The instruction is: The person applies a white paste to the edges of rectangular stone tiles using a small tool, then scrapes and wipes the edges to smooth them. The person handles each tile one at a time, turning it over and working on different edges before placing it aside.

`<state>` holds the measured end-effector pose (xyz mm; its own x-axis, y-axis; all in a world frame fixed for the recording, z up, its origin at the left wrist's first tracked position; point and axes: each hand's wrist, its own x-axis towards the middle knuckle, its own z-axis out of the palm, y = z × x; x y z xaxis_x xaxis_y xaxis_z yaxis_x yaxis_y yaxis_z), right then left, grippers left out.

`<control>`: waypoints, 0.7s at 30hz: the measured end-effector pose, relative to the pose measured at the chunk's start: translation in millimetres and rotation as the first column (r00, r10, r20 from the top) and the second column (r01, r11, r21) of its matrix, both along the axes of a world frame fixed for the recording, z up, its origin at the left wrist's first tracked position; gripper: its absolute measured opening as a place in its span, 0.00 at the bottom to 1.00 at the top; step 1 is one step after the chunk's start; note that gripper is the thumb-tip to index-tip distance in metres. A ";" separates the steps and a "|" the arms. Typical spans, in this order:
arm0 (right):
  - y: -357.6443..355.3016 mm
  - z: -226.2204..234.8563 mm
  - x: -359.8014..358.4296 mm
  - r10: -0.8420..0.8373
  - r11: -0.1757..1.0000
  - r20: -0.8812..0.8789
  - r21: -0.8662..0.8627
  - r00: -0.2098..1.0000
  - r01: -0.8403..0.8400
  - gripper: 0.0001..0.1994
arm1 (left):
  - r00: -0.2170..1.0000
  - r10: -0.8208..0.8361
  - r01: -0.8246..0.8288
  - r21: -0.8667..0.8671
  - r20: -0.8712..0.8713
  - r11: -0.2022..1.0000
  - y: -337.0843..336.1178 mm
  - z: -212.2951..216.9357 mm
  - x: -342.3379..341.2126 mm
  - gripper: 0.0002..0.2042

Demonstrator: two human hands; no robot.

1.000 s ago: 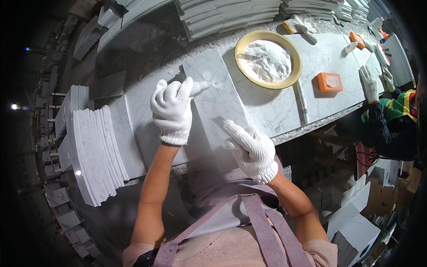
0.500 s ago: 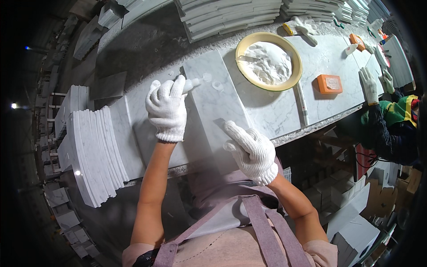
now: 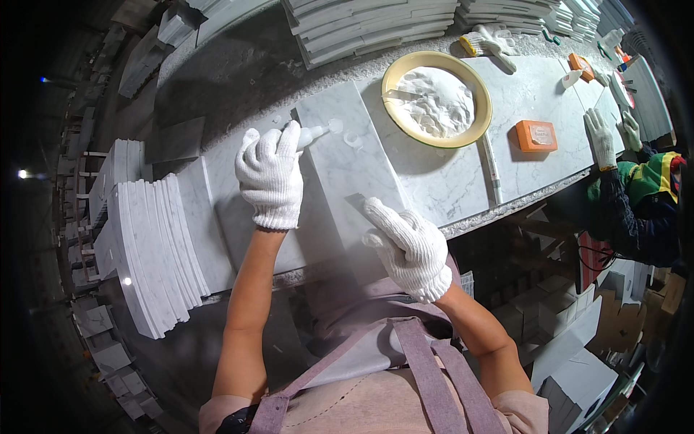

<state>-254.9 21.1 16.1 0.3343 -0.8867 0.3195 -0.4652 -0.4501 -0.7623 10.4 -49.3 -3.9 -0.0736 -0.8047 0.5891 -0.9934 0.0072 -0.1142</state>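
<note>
My left hand (image 3: 271,170), in a white knit glove, is closed around a small translucent squeeze bottle (image 3: 309,136). The bottle's nozzle points right, at a clear wet blob (image 3: 335,126) on a long grey-veined marble tile (image 3: 350,163). Another clear blob (image 3: 353,140) lies just beside the first. Over the tile's near right edge is my right hand (image 3: 410,249), also gloved, its fingers pinched on a thin grey flat blade (image 3: 356,203). Most of that blade is hidden by the glove.
A yellow-rimmed bowl (image 3: 486,108) of white powder stands right of the tile, near an orange box (image 3: 536,136) and a thin rod (image 3: 491,170). Marble tiles stand stacked at left (image 3: 155,246) and far back (image 3: 372,32). A co-worker's gloved hand (image 3: 599,134) rests at the right.
Almost nothing differs. The bottle's nozzle has shifted very slightly, and both of my hands stay in nearly the same place.
</note>
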 end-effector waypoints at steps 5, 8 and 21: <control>-0.4 -0.3 0.4 -0.003 1.000 -0.004 -0.005 1.000 0.003 0.27 | 1.000 -0.002 0.002 0.009 -0.006 1.000 -1.4 0.7 0.9 0.33; -0.6 -0.2 0.7 -0.008 1.000 -0.008 -0.011 1.000 0.008 0.27 | 1.000 -0.013 0.013 0.013 -0.013 1.000 -1.9 1.3 1.4 0.33; -0.9 -1.5 0.7 -0.005 1.000 0.004 -0.021 1.000 0.005 0.28 | 1.000 -0.010 0.010 -0.046 0.007 0.999 -4.2 -2.4 1.9 0.31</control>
<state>-254.1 20.3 14.6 0.3290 -0.8812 0.3396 -0.4644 -0.4641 -0.7543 12.3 -53.6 -6.3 -0.0851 -0.7758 0.6252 -0.9926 0.0114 -0.1210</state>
